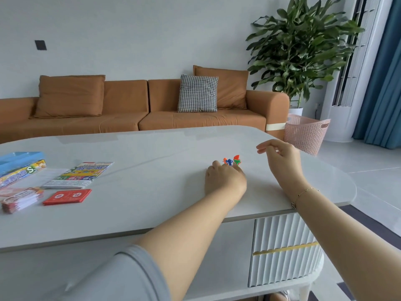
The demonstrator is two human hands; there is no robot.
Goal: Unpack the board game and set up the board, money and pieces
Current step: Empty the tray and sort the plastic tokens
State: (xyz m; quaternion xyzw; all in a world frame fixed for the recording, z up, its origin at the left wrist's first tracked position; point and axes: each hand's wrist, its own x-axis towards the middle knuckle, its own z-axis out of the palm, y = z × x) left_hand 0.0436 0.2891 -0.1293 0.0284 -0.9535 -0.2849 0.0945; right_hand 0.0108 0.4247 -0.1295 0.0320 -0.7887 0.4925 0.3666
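Standing the little game pieces (231,161) up on the white surface (152,153) is the job right now, I think. They are orange, blue, green and red, all bunched close together near the far right side. The left hand (224,181) lies knuckles up with its fingers curled down at the pieces. Its fingertips are hidden, so I cannot tell if it is pinching one or just touching them. The right hand (280,157) hangs in the air just beside the pieces, fingers loosely bent, holding nothing.

The pieces look small and light. Because they stand so close, a bump from one finger could knock them all over. The right hand could also brush them if it drops down. A piece that tips might roll toward the curved edge and fall to the floor.

Far off to the left sit the folded board (80,175), a flat red stack of cards (67,197), a pile of paper money (21,199) and the blue game box (21,165). The board is not opened yet. Nothing lies between the hands and those things. Behind are a brown sofa (138,105), a big green plant (303,46) and a pink basket (306,132).
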